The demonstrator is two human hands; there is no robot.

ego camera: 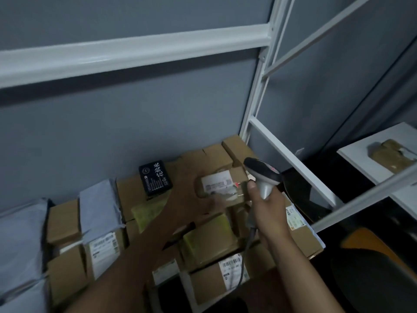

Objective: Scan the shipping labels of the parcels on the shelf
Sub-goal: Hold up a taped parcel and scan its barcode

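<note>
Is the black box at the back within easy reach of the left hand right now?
Probably not at once: the left hand holds a parcel up for the scanner. The black box lies uncovered beside it.

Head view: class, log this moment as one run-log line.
right hand: grips scanner | left hand: holds small parcel | red dot on its label

Both forearms are bare, with no sleeves, down to the hands [266,206]
</note>
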